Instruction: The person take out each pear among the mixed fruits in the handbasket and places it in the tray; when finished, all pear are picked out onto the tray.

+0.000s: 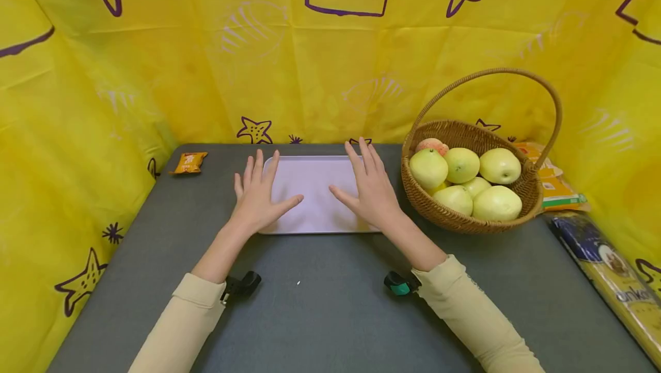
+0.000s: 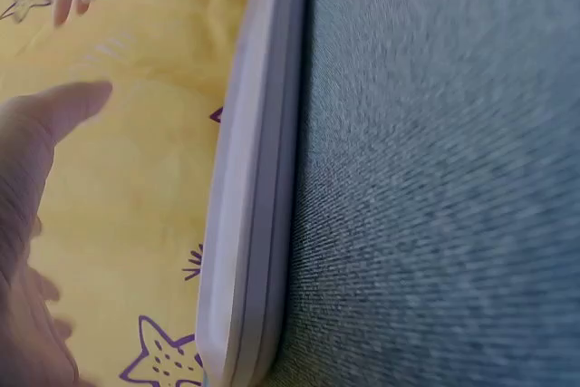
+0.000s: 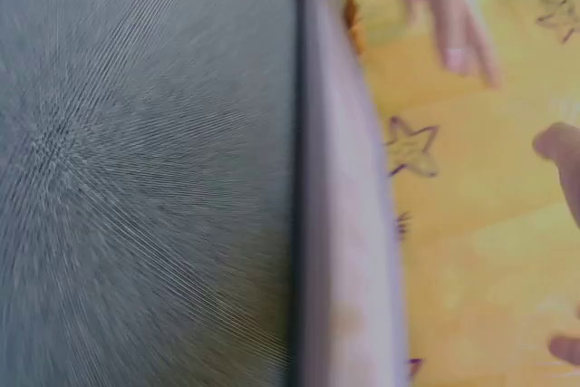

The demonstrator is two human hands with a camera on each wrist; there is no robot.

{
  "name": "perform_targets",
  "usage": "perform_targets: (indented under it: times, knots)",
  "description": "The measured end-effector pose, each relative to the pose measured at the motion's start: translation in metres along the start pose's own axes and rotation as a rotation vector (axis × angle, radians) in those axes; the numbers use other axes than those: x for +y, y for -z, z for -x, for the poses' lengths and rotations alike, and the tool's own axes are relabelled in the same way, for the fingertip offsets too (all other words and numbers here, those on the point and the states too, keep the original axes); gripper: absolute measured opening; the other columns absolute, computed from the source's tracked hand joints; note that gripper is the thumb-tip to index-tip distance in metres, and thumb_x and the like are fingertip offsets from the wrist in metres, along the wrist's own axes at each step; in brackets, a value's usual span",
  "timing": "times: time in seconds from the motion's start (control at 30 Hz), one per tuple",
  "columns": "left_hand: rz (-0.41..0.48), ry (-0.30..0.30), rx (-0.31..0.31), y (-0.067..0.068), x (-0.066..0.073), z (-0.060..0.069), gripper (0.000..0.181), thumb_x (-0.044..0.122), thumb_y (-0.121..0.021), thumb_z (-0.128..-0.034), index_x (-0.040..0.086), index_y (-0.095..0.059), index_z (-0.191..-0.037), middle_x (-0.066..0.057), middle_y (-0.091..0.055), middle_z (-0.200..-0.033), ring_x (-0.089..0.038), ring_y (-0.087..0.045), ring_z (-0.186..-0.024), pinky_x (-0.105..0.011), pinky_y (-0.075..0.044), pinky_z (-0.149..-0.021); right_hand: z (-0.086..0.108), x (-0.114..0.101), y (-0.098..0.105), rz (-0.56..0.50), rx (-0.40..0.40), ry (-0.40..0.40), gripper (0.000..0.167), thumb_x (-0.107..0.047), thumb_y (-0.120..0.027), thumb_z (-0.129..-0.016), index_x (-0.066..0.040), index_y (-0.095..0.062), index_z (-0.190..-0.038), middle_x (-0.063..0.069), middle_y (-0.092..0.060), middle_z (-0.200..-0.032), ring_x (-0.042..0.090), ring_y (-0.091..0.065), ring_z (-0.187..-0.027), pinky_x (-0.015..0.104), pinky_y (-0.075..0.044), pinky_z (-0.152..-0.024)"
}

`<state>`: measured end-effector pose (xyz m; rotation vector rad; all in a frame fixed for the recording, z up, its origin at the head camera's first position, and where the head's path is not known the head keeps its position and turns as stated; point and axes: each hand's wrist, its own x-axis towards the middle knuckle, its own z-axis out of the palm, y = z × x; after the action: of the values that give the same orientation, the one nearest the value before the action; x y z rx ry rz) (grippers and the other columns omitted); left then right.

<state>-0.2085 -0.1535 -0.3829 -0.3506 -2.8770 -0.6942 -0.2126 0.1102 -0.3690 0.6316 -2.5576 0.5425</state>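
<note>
Tray (image 1: 315, 195), pale lavender, shallow, rounded corners: flat on the grey surface (image 1: 320, 315), toward the back, long side running across. Left hand (image 1: 258, 198) over its left end, fingers spread wide, thumb angled inward, holding nothing. Right hand (image 1: 372, 189) over its right end, also spread wide with thumb inward, holding nothing. Both wrist views show a gap between the hand and the tray, so both raised, not touching it; hands well apart from each other too. Right wrist view is blurred.

Wicker basket (image 1: 431, 208) with a tall arched handle right of the tray, just beside the right hand. Inside it: several pale green fruits (image 1: 498, 204) heaped together, one reddish fruit (image 1: 432, 144) at the back left. Small orange packet (image 1: 190, 162) at the surface's back left corner, well clear of the left hand. Orange bag (image 1: 560, 189) partly hidden behind the basket; long blue-and-yellow package (image 1: 609, 269) along the right edge. White speck (image 1: 298, 282) in front of the tray. Yellow cloth (image 1: 206, 74) with purple starfish outlines behind and at both sides. Beige sleeves (image 1: 175, 321), black wrist device (image 1: 242, 284) under each cuff.
</note>
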Motion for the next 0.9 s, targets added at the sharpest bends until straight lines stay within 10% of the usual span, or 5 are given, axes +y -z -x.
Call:
perform_targets:
  times: [0.23, 0.43, 0.6, 0.9]
  knots:
    - [0.308, -0.034, 0.004, 0.006, -0.015, 0.01, 0.08, 0.04, -0.068, -0.0899, 0.008, -0.031, -0.153, -0.016, -0.026, -0.157, -0.036, -0.024, -0.143, -0.061, -0.022, -0.11, 0.007, 0.01, 0.053, -0.19, 0.249, 0.157, 0.057, -0.021, -0.07, -0.088, -0.005, -0.052, -0.139, 0.013, -0.053, -0.139, 0.026, -0.05, -0.127, 0.044, -0.046, -0.095]
    - [0.349, 0.006, -0.086, 0.003, -0.032, 0.015, 0.088, 0.042, -0.068, -0.0893, 0.008, -0.022, -0.155, -0.017, -0.017, -0.16, -0.036, -0.018, -0.145, -0.062, -0.019, -0.11, 0.011, 0.037, 0.088, -0.201, 0.306, 0.086, 0.047, -0.014, -0.069, -0.087, -0.002, -0.057, -0.132, 0.013, -0.057, -0.132, 0.029, -0.057, -0.109, 0.044, -0.047, -0.087]
    - [0.36, 0.048, -0.186, 0.0, -0.041, 0.017, 0.102, 0.048, -0.069, -0.087, 0.008, -0.007, -0.157, -0.019, 0.0, -0.161, -0.039, -0.007, -0.146, -0.066, -0.014, -0.109, 0.016, 0.061, 0.107, -0.187, 0.234, -0.037, 0.05, -0.013, -0.069, -0.087, -0.001, -0.054, -0.134, 0.017, -0.053, -0.134, 0.033, -0.054, -0.112, 0.05, -0.046, -0.085]
    - [0.357, 0.08, -0.294, -0.012, -0.047, 0.017, 0.118, 0.054, -0.074, -0.0807, 0.01, 0.005, -0.156, -0.018, 0.015, -0.161, -0.041, 0.003, -0.146, -0.066, -0.011, -0.109, 0.018, 0.081, 0.128, -0.143, -0.145, -0.222, 0.069, -0.024, -0.07, -0.088, 0.005, -0.039, -0.142, 0.029, -0.041, -0.141, 0.046, -0.037, -0.13, 0.062, -0.028, -0.103]
